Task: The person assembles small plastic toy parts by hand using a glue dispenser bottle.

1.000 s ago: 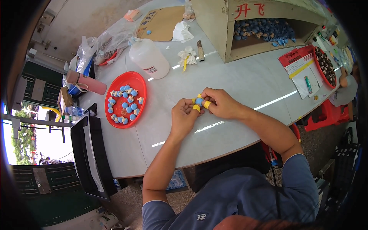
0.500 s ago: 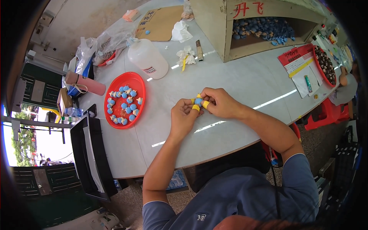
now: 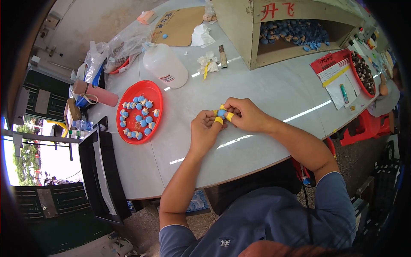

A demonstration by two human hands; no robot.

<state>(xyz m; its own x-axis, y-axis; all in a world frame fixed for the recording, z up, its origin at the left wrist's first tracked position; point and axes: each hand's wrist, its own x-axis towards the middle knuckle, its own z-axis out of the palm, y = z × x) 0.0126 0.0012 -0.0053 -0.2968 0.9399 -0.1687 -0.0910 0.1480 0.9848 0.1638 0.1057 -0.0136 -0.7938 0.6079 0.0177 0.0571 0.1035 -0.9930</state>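
Note:
A small blue ball-like piece (image 3: 221,113) is pinched between the fingertips of both hands over the white table (image 3: 274,90). My left hand (image 3: 204,131) and my right hand (image 3: 245,115) both wear yellow fingertip covers and meet around the piece. To the left lies a red oval tray (image 3: 155,95) with several small blue and cream pieces in it.
A white plastic bottle (image 3: 165,65) lies behind the tray. A wooden box (image 3: 239,34) at the back holds many blue pieces. Papers and a red bowl (image 3: 354,70) sit at the right. A pink cylinder (image 3: 95,94), bags and a dark chair (image 3: 100,171) stand at the left.

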